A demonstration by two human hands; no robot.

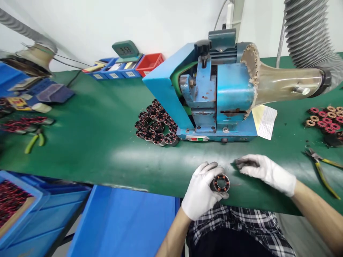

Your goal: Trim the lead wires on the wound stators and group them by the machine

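My left hand, in a white glove, is closed around a small round motor stator with copper windings, its open end facing me, near the front edge of the green table. My right hand, also gloved, lies flat on the table just right of it, with its fingertips on a small dark blurred object that I cannot identify. A blue bench machine stands directly behind both hands.
A cluster of several stators sits left of the machine. Wound coils and yellow-handled pliers lie at the right. Green-handled pliers lie at the left. Blue bins sit below the table edge. A grey duct hose joins the machine.
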